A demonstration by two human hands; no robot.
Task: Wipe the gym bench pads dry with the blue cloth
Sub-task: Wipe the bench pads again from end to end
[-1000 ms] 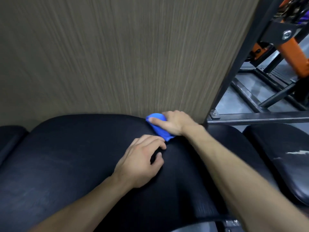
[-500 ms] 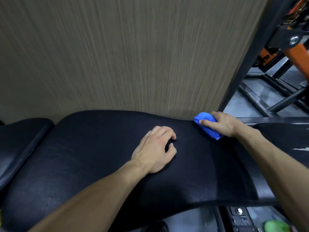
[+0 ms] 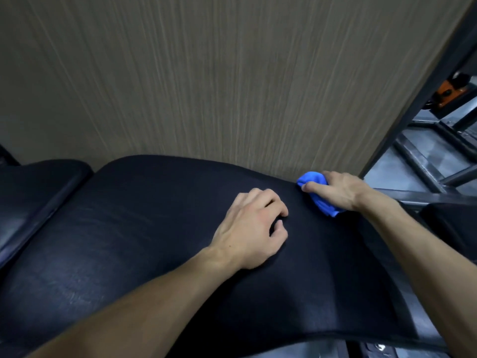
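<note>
A: Nearest us, what is the left hand doing?

B: It rests knuckles-up on the big black pad, fingers curled loosely, holding nothing. It looks like a brace.

A: And the cloth?

B: Farther back, at the pad's far edge by the wall. The right hand presses it down, grip closed over the bunched blue fabric.

A: How will it handle?

B: Soft, light and floppy, I'd judge. Best held as a wad under the palm, so it glides over the slick vinyl without unrolling.
</note>
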